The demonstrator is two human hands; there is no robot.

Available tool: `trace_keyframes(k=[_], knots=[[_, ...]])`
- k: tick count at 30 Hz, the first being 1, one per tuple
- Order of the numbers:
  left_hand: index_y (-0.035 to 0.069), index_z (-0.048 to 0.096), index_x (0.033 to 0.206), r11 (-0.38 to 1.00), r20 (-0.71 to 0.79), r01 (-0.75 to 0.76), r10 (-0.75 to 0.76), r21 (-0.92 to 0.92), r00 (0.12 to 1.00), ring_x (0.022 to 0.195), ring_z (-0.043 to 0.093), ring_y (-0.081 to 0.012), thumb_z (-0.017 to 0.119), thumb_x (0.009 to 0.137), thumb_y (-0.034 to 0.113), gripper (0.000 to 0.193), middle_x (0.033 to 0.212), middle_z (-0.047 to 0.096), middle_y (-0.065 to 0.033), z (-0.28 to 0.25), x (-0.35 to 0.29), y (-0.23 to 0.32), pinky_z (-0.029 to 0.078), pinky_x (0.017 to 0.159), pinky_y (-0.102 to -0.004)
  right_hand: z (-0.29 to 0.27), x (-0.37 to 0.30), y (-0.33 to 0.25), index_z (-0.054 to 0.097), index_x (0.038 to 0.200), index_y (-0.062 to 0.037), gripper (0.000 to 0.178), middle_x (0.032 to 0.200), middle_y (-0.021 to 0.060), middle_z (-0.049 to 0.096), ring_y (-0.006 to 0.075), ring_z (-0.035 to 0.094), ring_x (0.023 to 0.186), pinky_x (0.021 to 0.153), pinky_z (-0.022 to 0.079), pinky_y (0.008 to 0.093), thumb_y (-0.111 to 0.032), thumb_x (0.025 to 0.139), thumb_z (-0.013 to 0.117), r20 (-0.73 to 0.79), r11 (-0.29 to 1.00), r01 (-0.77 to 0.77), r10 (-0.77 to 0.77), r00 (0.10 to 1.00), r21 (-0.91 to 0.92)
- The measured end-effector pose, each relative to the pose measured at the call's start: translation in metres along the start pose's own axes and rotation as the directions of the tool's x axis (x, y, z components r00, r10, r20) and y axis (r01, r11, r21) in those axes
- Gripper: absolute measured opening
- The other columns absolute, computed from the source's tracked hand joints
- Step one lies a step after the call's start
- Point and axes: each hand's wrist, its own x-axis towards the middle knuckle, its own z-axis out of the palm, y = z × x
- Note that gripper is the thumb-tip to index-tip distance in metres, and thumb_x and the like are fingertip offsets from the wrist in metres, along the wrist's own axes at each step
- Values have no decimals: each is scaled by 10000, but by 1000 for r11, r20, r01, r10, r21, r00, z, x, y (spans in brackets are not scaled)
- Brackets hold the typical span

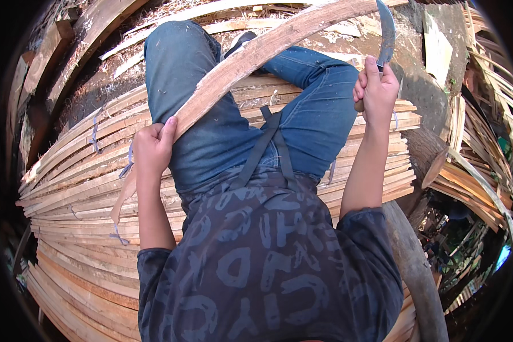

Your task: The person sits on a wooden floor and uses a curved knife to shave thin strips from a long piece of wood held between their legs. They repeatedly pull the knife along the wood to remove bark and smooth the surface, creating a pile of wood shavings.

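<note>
A long, rough wooden plank [228,77] slants across my thighs from lower left to upper right. My left hand [155,145] is closed around its lower part, thumb lying on top, and a tapering end of the wood shows beyond the wrist. At the right, my right hand [377,91] grips a curved knife [387,35] by its handle. The blade points up and hooks to the left, its tip near the plank's far part; I cannot tell whether they touch. Both legs, in blue jeans [188,91], are bent beneath the plank.
I sit on stacked bundles of thin wooden slats [85,182], tied with bluish strips [95,131]. Thick boards [51,57] lie at the far left. To the right are a cut log [434,168], a curved pole [413,256] and more split wood [467,188]. Shavings cover the ground ahead.
</note>
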Motion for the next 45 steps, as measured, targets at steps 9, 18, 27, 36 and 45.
trace_keyframes(k=[9,18,27,36,45], knots=[[-30,503,527,999,-26,-46,47,19,999,394,395,-261,613,864,397,555,437,373,-158,1,-3,-2,323,439,-383,15,-9,2,551,844,-32,212,529,-39,445,23,401,377,327,318,194,-218,922,614,251,967,-244,256,934,-76],[-33,524,531,999,-9,-22,23,40,1000,396,418,-285,625,849,402,549,442,394,-177,-1,-1,8,330,443,-389,8,-5,25,562,815,-48,195,548,-31,459,34,397,378,334,299,197,-199,898,654,-114,868,247,-324,939,-431],[-17,482,509,998,-2,42,-42,48,999,403,372,-232,603,863,423,578,436,362,-130,-2,1,-9,315,441,-372,-16,-14,-14,523,895,-34,170,535,-24,428,48,382,374,349,330,214,-168,913,626,47,997,-77,76,996,32],[-32,523,534,999,-16,-31,31,17,999,391,392,-249,630,853,389,539,435,378,-157,-1,-1,3,330,441,-384,13,2,-3,555,880,-34,170,550,-24,437,34,390,376,328,303,190,-179,907,637,170,966,-186,217,961,-180],[-29,528,527,999,-6,16,-16,27,1000,393,404,-257,616,854,419,562,434,390,-155,-5,0,-2,324,439,-373,-13,22,6,503,832,-54,198,540,-14,425,68,401,425,372,335,236,-184,917,625,-406,988,146,-154,901,-51]])
